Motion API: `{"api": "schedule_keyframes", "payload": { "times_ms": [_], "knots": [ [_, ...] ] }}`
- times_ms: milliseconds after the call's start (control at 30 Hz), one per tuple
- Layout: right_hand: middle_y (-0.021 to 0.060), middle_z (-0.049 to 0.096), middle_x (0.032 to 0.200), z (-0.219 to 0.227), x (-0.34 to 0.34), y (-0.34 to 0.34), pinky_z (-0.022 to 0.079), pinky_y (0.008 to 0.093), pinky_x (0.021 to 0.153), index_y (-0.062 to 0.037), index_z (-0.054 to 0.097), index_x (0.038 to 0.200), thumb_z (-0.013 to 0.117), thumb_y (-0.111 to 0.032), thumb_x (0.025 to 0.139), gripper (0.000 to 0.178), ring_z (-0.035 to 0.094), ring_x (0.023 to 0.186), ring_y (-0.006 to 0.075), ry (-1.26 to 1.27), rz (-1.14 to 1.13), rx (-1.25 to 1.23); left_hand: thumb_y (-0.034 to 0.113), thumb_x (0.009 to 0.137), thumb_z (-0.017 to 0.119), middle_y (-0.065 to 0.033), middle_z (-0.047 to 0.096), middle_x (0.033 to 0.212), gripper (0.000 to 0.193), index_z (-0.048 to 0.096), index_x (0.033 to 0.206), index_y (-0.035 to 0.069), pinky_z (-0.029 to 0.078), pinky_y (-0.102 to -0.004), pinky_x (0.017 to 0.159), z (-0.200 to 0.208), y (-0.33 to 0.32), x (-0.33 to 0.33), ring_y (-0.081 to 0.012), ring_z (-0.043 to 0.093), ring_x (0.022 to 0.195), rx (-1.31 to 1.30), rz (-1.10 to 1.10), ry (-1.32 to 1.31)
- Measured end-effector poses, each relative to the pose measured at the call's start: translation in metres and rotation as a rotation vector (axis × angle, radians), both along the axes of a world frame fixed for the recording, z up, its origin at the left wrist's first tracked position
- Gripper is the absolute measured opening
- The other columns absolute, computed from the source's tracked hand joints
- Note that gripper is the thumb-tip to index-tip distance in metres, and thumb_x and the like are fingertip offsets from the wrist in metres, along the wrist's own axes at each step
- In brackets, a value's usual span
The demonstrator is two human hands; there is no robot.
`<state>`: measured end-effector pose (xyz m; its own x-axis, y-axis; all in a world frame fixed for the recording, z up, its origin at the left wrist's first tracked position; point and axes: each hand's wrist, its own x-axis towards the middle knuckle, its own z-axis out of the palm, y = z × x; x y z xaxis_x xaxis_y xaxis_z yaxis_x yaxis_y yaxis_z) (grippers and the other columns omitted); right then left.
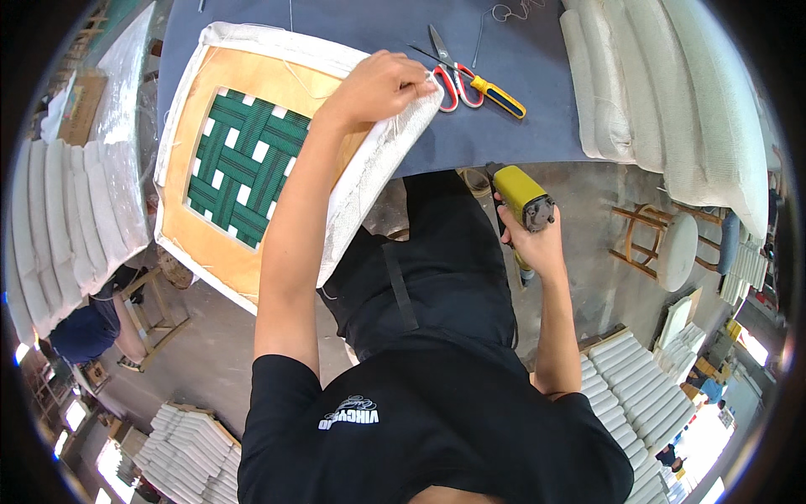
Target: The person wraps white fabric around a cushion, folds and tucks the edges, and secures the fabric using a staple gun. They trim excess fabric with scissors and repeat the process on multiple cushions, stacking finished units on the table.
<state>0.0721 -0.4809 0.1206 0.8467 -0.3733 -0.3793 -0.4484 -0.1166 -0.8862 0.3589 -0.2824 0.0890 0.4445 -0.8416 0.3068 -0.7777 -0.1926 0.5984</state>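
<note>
A seat cushion [173, 217] lies underside up at the table's near edge, its plywood base showing. Green webbing [243, 168] is woven across the square opening in the plywood. Off-white fabric [369, 189] wraps over the edges onto the base. My left hand [376, 88] reaches across the cushion and pinches the fabric at its far right corner. In my right hand [539, 245] is a yellow and black staple gun [519, 191], held beside my right thigh, apart from the cushion.
On the blue-grey table [537, 139], red-handled scissors [451, 80] and a yellow-handled screwdriver [501, 97] lie past the corner. White cushions [642, 84] stand in a row at the right; more [71, 223] are at the left. Stools [672, 248] lie on the floor. Another person [88, 332] is at far left.
</note>
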Motion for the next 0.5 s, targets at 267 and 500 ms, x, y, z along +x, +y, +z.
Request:
{"api": "schedule_keyframes", "payload": {
  "times_ms": [267,500],
  "knots": [
    [0.007,0.073,0.095,0.01,0.054,0.015,0.057,0.0275,0.056,0.0045,0.062,0.133,0.073,0.0,0.09,0.045,0.066,0.065,0.0101,-0.005,0.081,0.039,0.031,0.097,0.07,-0.0022,0.077,0.099,0.028,0.075,0.086,0.005,0.048,-0.0432,0.087,-0.019,-0.001,-0.003,-0.0269,0.066,0.091,0.063,0.12,-0.12],
    [0.0067,0.073,0.09,0.013,0.09,0.029,0.056,0.0277,0.054,0.0032,0.06,0.137,0.074,0.0,0.089,0.051,0.066,0.061,0.0108,-0.031,0.115,0.069,0.026,0.093,0.074,-0.0061,0.075,0.088,0.023,0.074,0.082,0.006,0.05,-0.0426,0.079,-0.021,-0.003,0.004,-0.0292,0.066,0.082,-0.009,0.093,-0.105]
  ]
}}
